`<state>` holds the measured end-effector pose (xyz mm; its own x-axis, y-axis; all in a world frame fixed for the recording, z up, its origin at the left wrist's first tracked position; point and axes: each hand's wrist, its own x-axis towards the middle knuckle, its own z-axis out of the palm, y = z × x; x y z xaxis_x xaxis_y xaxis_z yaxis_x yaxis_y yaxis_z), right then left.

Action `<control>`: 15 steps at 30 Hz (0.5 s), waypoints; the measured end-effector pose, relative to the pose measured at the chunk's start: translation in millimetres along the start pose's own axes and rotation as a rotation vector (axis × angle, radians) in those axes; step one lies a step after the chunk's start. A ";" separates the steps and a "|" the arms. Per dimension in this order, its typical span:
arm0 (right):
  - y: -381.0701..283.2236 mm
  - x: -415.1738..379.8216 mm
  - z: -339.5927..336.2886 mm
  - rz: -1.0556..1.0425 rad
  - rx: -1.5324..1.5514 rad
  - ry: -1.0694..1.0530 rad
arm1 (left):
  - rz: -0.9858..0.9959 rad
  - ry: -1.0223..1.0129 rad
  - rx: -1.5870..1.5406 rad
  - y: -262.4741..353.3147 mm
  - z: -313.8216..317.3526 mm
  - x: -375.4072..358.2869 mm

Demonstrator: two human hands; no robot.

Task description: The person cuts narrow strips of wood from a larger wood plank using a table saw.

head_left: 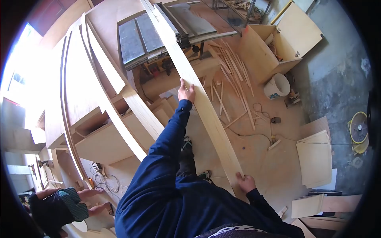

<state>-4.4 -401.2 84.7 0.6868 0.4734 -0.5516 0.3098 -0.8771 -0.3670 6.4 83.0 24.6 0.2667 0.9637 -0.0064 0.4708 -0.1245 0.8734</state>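
One navy top point(158, 198); left hand point(185, 93) and right hand point(246, 183) both grip one board point(210, 119) over one table saw point(147, 33)

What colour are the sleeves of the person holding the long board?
Dark blue sleeves, seen best in the head view.

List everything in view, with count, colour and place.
long board: 1, pale, centre, between hands and saw
table saw: 1, grey-black, top
leaning boards: several, pale, left
wood strips: many, light brown, floor
cabinet: 1, pale, upper right
bucket: 1, white, below cabinet
fan: 1, yellow, far right
sheets: several, pale, lower right
other person: 1, dark top, lower left
left hand: 1, bare, mid-board
right hand: 1, bare, near end
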 end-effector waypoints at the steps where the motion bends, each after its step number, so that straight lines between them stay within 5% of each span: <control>1: -7.2 8.5 0.8 -0.032 0.026 0.013 | -0.006 0.012 0.002 -0.6 1.4 15.6; 15: -145.8 123.5 -16.8 -0.177 0.127 -0.033 | -0.191 0.011 0.109 21.6 -13.5 192.9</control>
<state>46.3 -216.2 82.7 0.6064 0.6236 -0.4934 0.3372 -0.7636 -0.5506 56.6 269.4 48.9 0.1550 0.9747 -0.1610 0.6006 0.0365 0.7987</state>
